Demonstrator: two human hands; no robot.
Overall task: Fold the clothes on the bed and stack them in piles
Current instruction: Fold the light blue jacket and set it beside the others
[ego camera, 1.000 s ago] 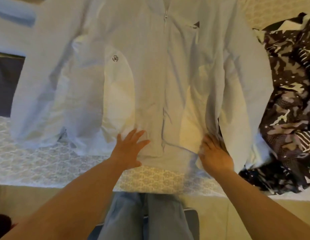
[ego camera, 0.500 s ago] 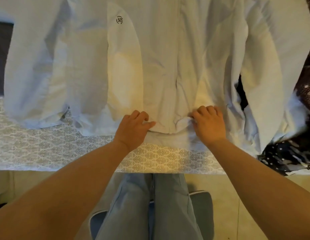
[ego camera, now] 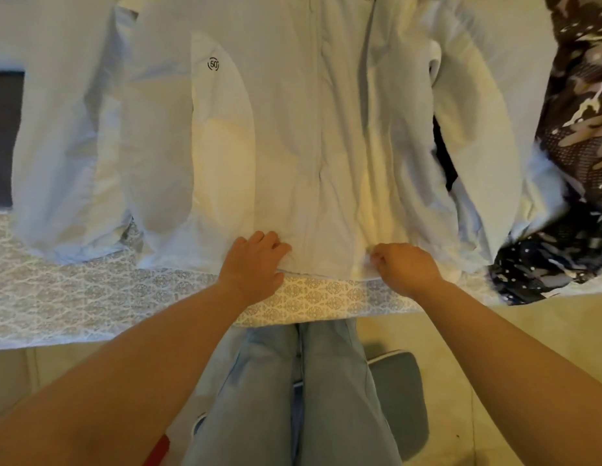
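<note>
With both hands, left hand [ego camera: 255, 260] and right hand [ego camera: 405, 267], fingers [ego camera: 377, 258] curled closed on the jacket [ego camera: 309, 129] near hem, pull evenly to flatten wrinkles.

A pale blue jacket [ego camera: 292, 129] covered most of the bed [ego camera: 91, 297], leaving bare patterned sheet open only along the near edge, toward seven o'clock. At three o'clock a heap of dark patterned clothing [ego camera: 575, 129] blocked the right side, touching the jacket's sleeve.
</note>
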